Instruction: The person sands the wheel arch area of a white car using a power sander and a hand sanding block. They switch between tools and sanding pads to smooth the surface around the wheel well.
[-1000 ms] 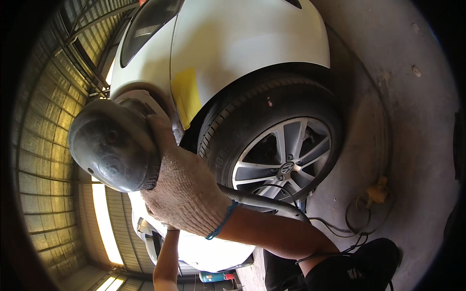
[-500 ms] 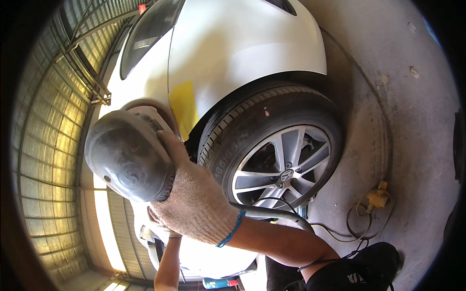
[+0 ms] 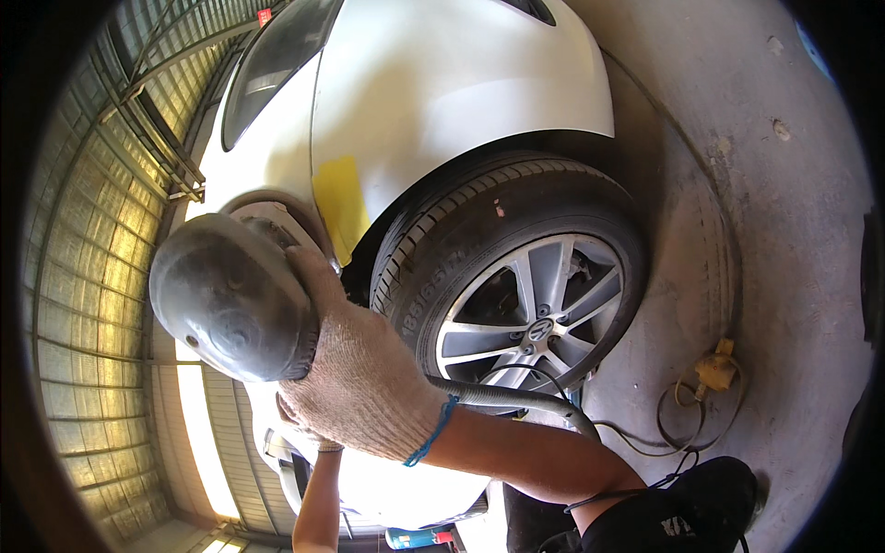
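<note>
My right hand (image 3: 364,382), in a pale knitted glove with a blue cuff edge, is closed round the grey domed head of a power sander (image 3: 230,295). Beyond the dome, a round rim shows close to the white car body (image 3: 442,83); whether it touches is hidden. My left hand (image 3: 309,433), also gloved, is below the right one, its fingers hidden behind the right hand and the tool. A yellow patch (image 3: 341,207) lies on the car's panel beside the wheel arch, just right of the tool.
The car's wheel (image 3: 539,327) and black tyre (image 3: 502,217) stand right of my hands. A grey ribbed hose (image 3: 516,396) runs above my right forearm. A yellow connector (image 3: 715,369) with looped cable lies on the concrete floor (image 3: 793,240). A corrugated wall (image 3: 92,304) rises at left.
Car, tool and hands all sit slightly farther left in the picture, mostly from a shift of the view. The right hand's grip looks the same.
</note>
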The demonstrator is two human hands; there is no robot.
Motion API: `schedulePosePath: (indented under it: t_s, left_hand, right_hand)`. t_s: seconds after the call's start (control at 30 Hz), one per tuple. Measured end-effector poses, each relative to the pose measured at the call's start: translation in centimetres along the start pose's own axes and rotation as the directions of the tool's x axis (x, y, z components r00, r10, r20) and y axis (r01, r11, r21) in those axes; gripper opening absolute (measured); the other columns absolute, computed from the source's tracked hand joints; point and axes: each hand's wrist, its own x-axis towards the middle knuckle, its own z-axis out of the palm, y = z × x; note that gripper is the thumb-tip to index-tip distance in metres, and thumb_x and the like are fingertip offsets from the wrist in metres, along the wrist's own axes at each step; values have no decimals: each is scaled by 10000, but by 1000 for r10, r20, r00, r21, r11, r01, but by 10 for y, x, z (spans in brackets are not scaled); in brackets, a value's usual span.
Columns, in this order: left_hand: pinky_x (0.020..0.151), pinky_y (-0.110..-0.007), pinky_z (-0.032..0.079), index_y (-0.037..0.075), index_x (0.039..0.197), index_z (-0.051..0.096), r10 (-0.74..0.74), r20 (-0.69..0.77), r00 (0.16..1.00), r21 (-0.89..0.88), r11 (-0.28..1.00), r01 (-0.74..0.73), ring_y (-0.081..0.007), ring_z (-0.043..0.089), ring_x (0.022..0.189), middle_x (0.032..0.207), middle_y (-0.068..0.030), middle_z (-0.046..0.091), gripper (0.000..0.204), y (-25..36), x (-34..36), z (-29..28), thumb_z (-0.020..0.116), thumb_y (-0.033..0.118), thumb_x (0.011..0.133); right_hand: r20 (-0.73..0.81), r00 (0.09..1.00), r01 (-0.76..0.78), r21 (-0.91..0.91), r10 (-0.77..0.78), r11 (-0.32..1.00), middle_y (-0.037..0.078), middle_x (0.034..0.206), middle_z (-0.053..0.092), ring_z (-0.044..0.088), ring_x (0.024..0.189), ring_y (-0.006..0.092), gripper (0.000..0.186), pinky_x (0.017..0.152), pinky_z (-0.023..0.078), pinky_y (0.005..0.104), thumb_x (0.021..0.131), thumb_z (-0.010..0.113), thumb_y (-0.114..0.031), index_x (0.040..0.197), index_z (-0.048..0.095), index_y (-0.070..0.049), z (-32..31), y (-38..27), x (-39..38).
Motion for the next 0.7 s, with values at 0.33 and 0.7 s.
schedulePosePath:
  t_s: [0.33, 0.7]
  left_hand:
    - [1048, -533, 345, -69, 1428, 339, 28, -1, 1000, 9, 1000, -28, -427, 405, 1260, 1392, -301, 365, 732, -2, 4, 0, 211, 511, 1001]
    - [1042, -534, 347, -63, 1430, 337, 42, 17, 999, 21, 999, -42, -425, 408, 1256, 1389, -300, 367, 732, -7, 1, -10, 203, 514, 1001]
  right_hand:
    - [20, 1000, -10, -43, 11, 999, 276, 936, 623, 704, 777, 387, 704, 716, 593, 418, 778, 735, -96, 1307, 280, 3, -2, -2, 7]
    - [119, 991, 97, -284, -65, 954, 257, 824, 645, 697, 727, 395, 751, 665, 587, 447, 771, 687, -80, 1388, 274, 38, 21, 8, -12]
